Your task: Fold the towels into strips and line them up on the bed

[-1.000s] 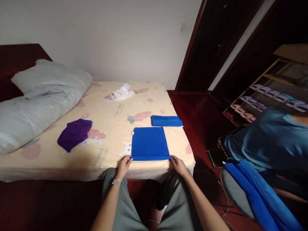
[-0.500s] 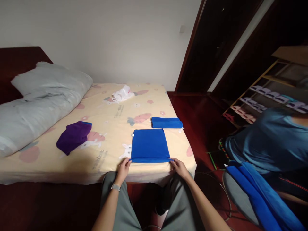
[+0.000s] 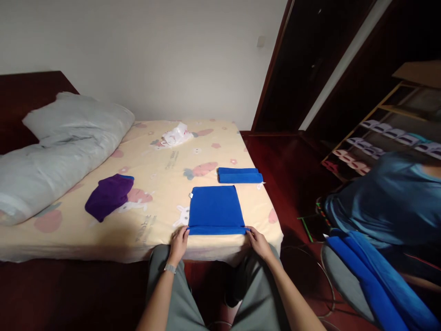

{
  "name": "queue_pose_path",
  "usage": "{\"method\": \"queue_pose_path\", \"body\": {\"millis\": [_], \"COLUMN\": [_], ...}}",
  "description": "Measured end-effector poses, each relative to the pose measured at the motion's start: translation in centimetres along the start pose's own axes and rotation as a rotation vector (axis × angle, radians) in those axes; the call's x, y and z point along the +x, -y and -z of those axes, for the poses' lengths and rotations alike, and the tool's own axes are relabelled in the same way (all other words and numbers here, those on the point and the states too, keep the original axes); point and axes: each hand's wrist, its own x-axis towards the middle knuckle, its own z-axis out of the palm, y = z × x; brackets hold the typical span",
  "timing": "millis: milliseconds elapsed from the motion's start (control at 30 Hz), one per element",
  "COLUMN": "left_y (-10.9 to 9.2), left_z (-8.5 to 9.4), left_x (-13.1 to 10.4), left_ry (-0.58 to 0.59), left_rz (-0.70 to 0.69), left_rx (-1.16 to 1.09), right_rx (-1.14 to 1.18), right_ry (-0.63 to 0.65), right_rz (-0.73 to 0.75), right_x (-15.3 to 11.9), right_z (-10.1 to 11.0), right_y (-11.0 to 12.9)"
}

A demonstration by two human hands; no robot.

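A blue cloth (image 3: 215,208) lies folded flat near the front edge of the bed (image 3: 165,184). My left hand (image 3: 179,242) pinches its near left corner and my right hand (image 3: 258,241) pinches its near right corner. The near edge is turned up into a thin rolled strip between my hands. Just beyond it lies a second blue cloth (image 3: 240,175), folded into a narrow bar.
A purple cloth (image 3: 109,195) sits crumpled on the left of the bed, a grey pillow (image 3: 58,147) further left, a white plastic bag (image 3: 175,134) at the back. On the right sits a person in blue (image 3: 386,202), with blue cloths (image 3: 372,285) on a chair.
The near edge of the blue cloth has been lifted and turned over into a narrow fold between my hands. My hands stay at its corners.
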Motion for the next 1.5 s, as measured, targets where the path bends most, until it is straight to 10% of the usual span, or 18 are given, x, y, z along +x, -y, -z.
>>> {"method": "queue_pose_path", "body": {"millis": [1500], "left_y": [-1.8], "left_z": [-1.4], "left_x": [0.4], "left_ry": [-0.090], "left_rz": [0.047], "left_rx": [0.327], "right_rx": [-0.377], "right_ry": [-0.207], "right_rz": [-0.161], "right_x": [0.2], "right_z": [-2.6], "right_y": [0.8]}}
